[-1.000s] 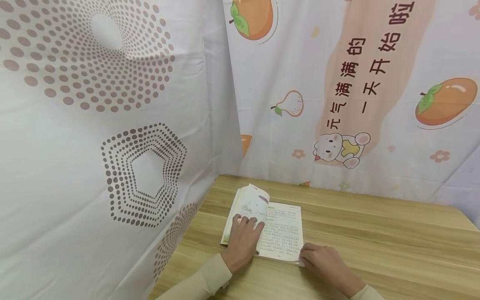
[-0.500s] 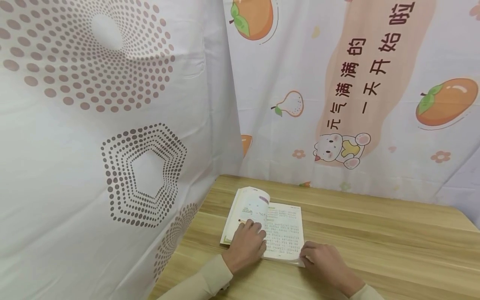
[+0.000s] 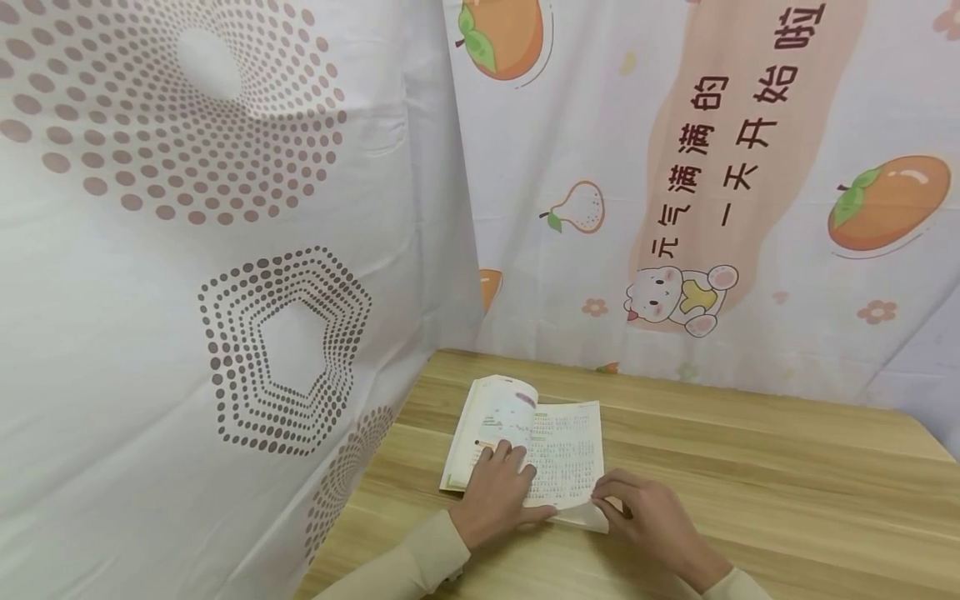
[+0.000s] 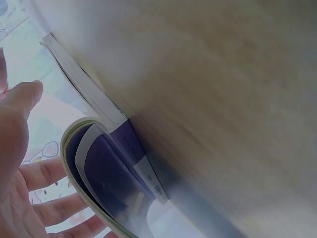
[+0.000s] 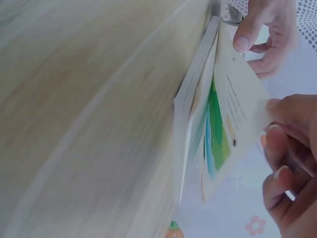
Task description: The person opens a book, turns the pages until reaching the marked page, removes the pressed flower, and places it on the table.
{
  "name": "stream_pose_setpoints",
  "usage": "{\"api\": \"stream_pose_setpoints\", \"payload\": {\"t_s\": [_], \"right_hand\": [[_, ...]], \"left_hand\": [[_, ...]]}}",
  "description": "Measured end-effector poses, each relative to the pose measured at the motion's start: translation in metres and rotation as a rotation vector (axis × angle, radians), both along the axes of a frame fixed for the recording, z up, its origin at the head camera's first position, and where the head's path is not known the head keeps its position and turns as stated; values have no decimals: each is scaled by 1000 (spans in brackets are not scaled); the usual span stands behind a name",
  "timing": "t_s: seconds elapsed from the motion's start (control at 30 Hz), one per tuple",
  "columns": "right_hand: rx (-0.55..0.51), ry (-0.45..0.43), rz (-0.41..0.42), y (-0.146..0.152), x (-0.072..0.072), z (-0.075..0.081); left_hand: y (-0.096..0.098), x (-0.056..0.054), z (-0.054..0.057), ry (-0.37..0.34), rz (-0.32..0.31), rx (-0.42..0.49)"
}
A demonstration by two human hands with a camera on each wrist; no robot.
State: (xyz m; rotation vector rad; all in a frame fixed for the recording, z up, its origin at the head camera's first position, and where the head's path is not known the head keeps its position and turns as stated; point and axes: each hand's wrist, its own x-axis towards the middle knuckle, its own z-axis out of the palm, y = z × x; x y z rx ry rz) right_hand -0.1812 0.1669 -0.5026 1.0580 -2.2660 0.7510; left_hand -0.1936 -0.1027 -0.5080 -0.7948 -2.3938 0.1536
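Note:
An open book lies on the wooden table, its left pages curling up near the spine. Across the lower part of those left pages rests my left hand, fingers fairly straight and thumb reaching toward the bottom of the right side. With thumb and index finger, my right hand pinches the lower right corner of a text page, which is raised off the sheets beneath. In the right wrist view, green and blue print shows under the lifted page. The left wrist view shows the book's purple and white spine.
Wooden table extends to the right of the book. A white curtain with dot patterns hangs close on the left. Behind the table hangs another curtain with fruit prints and lettering.
My right hand has lifted the page's lower right corner slightly up and left. My left hand has slid down the left page, and its thumb has stretched out to the right.

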Motion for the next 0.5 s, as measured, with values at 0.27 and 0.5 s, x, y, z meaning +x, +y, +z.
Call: {"api": "stream_pose_setpoints", "payload": {"t_s": [0.27, 0.5], "right_hand": [[-81, 87, 31, -7, -1, 6], [-35, -9, -56, -5, -1, 7]], "left_hand": [[-1, -1, -2, 1, -12, 5], [-4, -2, 1, 17, -29, 16]]}}
